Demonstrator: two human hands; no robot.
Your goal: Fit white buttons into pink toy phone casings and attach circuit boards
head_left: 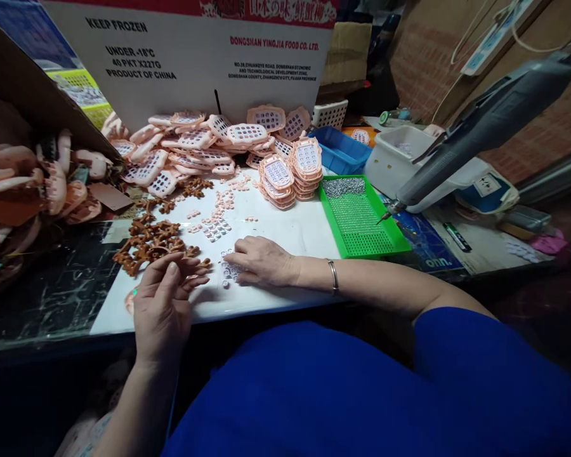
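My left hand [166, 301] is raised at the front edge of the white work surface, its thumb against curled fingers. What lies between them is too small or hidden to make out. My right hand [261, 260] rests on the surface, its fingers bent down and pressed together on a cluster of small clear plastic buttons [229, 271]; the fingertips are partly hidden. Brown plastic parts [147, 238] lie heaped beyond my left hand. Square clear button pieces [216, 230] and small pink pieces [224, 202] lie beyond the right fingers. A pink part [130, 302] sits beside my left hand.
Pink plastic panels with button holes [195, 143] are heaped at the back, with neat stacks [276, 181] to the right. A green tray [366, 222] holds many small screws. An electric screwdriver [476, 127] hangs above it. Pink shells [57, 184] fill the left side.
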